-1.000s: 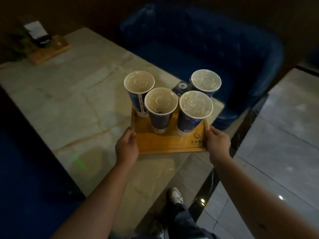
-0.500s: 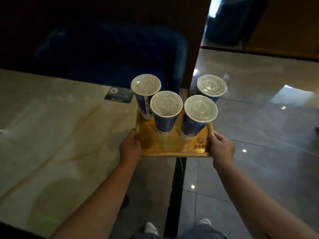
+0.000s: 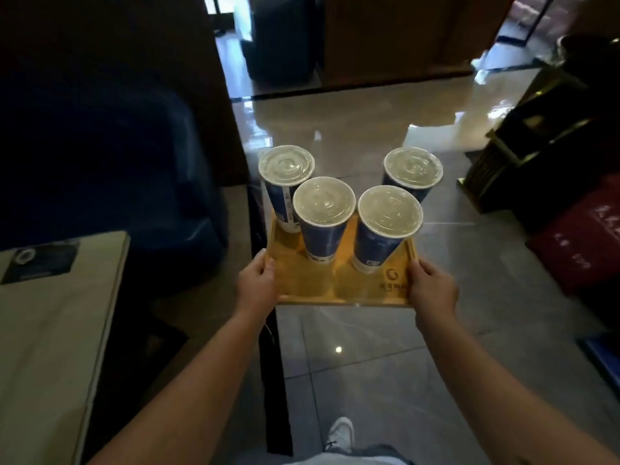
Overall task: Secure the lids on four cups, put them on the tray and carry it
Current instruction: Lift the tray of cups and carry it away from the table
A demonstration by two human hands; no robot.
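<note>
A wooden tray (image 3: 342, 290) is held in the air over the tiled floor. My left hand (image 3: 256, 283) grips its left edge and my right hand (image 3: 431, 285) grips its right edge. On it stand several blue paper cups, each with a clear lid on top: a far-left cup (image 3: 286, 167), a near-left cup (image 3: 323, 204), a near-right cup (image 3: 389, 214) and a far-right cup (image 3: 412, 171). All of them are upright.
The marble table (image 3: 50, 330) lies at my left with a dark card (image 3: 37, 261) on it. A blue armchair (image 3: 117, 162) stands behind it. Dark and gold furniture (image 3: 536, 135) and a red object (image 3: 583, 243) are at the right. Glossy tiled floor (image 3: 335, 129) stretches ahead.
The tray has swung right, off the table, and now hangs over the floor. The view has turned toward the open hall. Both hands keep their grip.
</note>
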